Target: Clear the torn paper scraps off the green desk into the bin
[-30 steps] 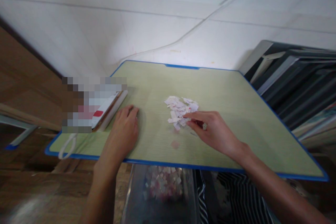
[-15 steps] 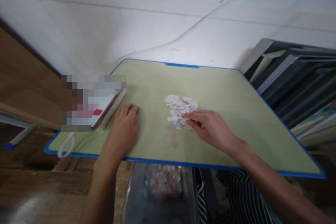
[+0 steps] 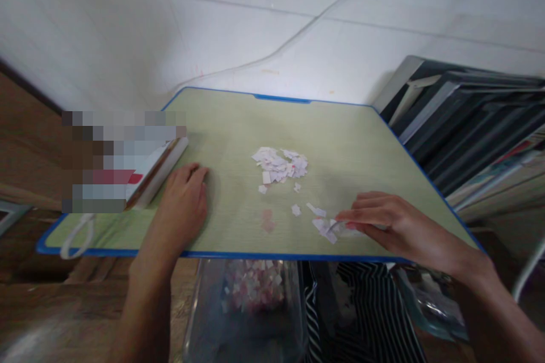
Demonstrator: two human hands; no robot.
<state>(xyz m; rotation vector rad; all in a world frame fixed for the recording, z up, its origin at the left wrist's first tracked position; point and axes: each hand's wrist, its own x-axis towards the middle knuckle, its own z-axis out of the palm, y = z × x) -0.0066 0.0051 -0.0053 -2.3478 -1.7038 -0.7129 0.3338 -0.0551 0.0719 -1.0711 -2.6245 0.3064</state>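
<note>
My right hand (image 3: 385,218) is over the front right of the table, its thumb and fingers pinched on a few white paper scraps (image 3: 326,230). Parts of those scraps are hidden by the fingertips. Further back, near the middle, lies a loose pile of torn paper pieces (image 3: 279,165), some with reddish marks. Between pile and hand, a single scrap (image 3: 296,210) lies apart. My left hand (image 3: 186,195) rests palm down on the left of the table, fingers loosely spread and holding nothing.
The greenish table (image 3: 230,125) has a blue rim. A box-like item (image 3: 164,173), partly blurred out, stands on its left. Below the front edge, a clear plastic bin (image 3: 251,289) holds many paper bits. Dark flat panels (image 3: 477,108) lean at the right.
My right hand has moved from the pile toward the right front, drawing several paper scraps away from it. My left hand stays resting on the table. The view has shifted slightly.
</note>
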